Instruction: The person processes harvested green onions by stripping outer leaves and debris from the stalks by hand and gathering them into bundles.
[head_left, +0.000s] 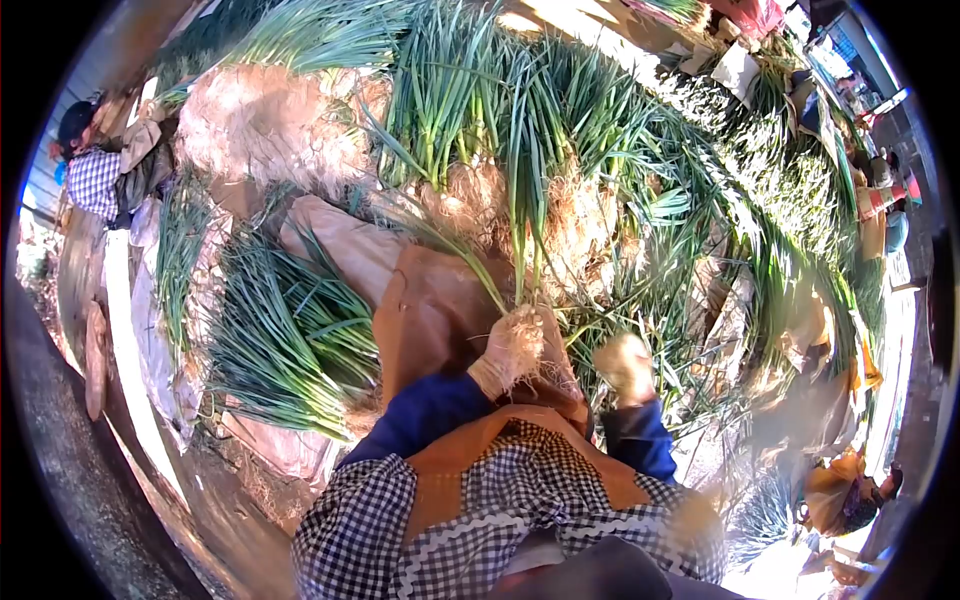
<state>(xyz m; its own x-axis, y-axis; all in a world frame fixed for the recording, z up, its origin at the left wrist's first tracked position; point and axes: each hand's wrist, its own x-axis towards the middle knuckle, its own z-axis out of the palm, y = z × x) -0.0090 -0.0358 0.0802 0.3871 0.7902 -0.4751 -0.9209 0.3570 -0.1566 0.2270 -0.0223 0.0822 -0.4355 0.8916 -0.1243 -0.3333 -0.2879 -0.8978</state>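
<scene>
My left hand (508, 354), in a pale glove, is closed around the root end of a few green onions (527, 215). Their long leaves point away from me, and stringy roots show around the fingers. To the right, my right hand (625, 369) is curled like a fist and slightly blurred; anything inside it is hidden. Loose green leaves (590, 335) lie between and beyond the hands. Just past the left hand are bunched onions with tan, hairy roots (575, 235). A brown apron (440, 310) covers my lap below the held stalks.
A bundle of green onions (290, 335) lies to my left. A large heap with matted roots (270, 125) is at the far left, more leaves (790, 190) at the right. One person (95, 175) is at the left edge, another (845, 495) at the lower right.
</scene>
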